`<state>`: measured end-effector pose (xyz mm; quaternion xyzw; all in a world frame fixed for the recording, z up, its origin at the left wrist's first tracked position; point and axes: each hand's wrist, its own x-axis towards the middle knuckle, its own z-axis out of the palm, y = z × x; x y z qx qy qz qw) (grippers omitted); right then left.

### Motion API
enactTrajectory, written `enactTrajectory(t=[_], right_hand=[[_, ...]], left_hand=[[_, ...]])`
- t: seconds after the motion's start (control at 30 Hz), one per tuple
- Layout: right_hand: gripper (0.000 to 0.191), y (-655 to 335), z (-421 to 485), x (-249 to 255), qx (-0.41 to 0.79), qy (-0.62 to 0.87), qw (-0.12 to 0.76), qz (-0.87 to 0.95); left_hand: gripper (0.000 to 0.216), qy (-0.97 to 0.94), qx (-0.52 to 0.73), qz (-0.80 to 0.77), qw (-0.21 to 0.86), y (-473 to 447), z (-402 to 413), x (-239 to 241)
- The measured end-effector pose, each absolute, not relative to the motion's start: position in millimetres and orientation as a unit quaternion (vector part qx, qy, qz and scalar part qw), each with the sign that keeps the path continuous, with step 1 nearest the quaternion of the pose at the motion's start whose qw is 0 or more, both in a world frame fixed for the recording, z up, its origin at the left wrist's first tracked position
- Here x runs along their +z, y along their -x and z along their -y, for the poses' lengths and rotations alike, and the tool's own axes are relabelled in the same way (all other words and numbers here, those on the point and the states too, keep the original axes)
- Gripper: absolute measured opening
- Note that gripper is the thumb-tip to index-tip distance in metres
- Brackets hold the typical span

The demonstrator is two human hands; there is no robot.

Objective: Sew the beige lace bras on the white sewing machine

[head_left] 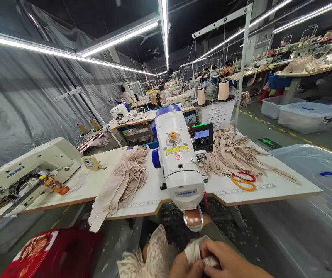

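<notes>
My left hand (187, 266) and my right hand (226, 259) meet low in the head view, just below the front of the white sewing machine (183, 166). Between them they pinch a beige fabric strip (193, 250), its folds partly hidden by my fingers. To the left of my hands, a bunch of beige lace garment pieces (153, 256) lies over my lap. On the tabletop left of the machine is a heap of beige pieces with straps (122, 173). Right of it spreads a pile of beige straps (232, 152).
Scissors with red and orange handles (243, 183) lie near the table's right front edge. A second sewing machine (35, 170) and a drink bottle (54, 184) are at left. A red stool (53, 251) stands lower left, a clear plastic bin (307, 216) at right.
</notes>
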<state>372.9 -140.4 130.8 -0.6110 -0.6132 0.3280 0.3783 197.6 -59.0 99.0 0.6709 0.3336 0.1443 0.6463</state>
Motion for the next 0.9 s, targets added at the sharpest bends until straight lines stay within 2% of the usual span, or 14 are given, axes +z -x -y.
enactTrajectory(t=[0.1,0.2,0.37,0.53,0.9], right_hand=[[0.008,-384,141,130,0.295,0.664,0.423,0.542],[0.017,-389,143,123,0.226,0.701,0.436,0.518],[0.013,-367,149,118,0.143,0.648,0.457,0.593],[0.013,-351,144,116,0.088,0.636,0.475,0.602],[0.014,-359,139,102,0.145,0.663,0.459,0.573]], left_hand=[[0.047,-0.635,0.18,-0.36,0.66,-200,55,125],[0.05,-0.551,0.2,-0.427,0.689,-202,52,133],[0.045,-0.445,0.234,-0.464,0.729,-209,62,132],[0.033,-0.429,0.292,-0.445,0.73,-218,73,131],[0.029,-0.552,0.259,-0.458,0.648,-222,79,127]])
